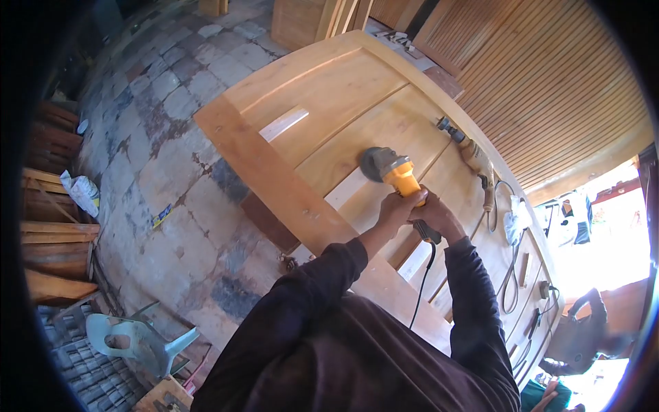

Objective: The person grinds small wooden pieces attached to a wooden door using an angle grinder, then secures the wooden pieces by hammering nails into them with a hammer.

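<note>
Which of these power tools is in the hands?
The yellow grinder, gripped by the left hand and right hand; the brownish drill lies on the wooden panel.

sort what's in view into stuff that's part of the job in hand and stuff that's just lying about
In the job:
yellow grinder, held by left hand and right hand
its black cord
wooden panel beneath it

Seemingly just lying about:
drill, resting unheld on the panel
plastic chair
white bag, far left
yellow-and-blue scrap on the floor
</note>
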Available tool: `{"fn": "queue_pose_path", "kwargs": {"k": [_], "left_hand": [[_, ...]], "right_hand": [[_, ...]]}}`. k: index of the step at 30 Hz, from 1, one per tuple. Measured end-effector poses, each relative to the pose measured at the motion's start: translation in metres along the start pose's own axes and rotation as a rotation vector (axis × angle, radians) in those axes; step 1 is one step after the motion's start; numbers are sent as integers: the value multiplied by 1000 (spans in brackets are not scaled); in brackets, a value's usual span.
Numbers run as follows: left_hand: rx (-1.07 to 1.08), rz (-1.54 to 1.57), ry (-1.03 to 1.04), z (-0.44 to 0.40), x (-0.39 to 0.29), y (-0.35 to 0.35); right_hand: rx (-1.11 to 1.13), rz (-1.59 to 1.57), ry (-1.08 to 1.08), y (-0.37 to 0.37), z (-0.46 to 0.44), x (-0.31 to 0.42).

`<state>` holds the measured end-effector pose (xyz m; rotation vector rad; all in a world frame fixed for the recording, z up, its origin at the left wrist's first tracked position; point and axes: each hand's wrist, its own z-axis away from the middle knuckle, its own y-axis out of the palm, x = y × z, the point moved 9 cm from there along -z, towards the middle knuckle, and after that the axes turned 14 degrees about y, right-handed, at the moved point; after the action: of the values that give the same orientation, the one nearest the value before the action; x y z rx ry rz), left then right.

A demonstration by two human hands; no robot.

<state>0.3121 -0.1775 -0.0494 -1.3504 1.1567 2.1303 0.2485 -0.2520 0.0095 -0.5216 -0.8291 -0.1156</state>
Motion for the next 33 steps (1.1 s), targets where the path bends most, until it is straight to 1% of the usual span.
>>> {"fn": "queue_pose_path", "kwargs": {"k": [4,7,10,13,16,19,22,25,29,33], "left_hand": [[-29,51,31,1,3,2],[-49,-20,75,10,-14,1],[-10,51,23,-2,-3,4],[-44,35,11,5,-4,0],[9,1,85,0,-7,-1],[41,50,5,-9,1,3],[-9,25,30,2,-10,-1],[-38,-4,58,6,-19,-4],[-30,31,26,-10,6,-7],[-72,1,79,5,-20,-8]], "right_hand": [[29,-19,-29,1,0,0],[55,14,-55,1,0,3],[-1,-15,7,-3,5,10],[25,15,0,1,1,4],[21,9,-29,0,-2,4],[27,-68,31,-2,-2,8],[15,45,3,1,-2,8],[45,6,14,3,2,14],[22,5,3,1,-6,11],[42,32,-21,6,3,25]]}}
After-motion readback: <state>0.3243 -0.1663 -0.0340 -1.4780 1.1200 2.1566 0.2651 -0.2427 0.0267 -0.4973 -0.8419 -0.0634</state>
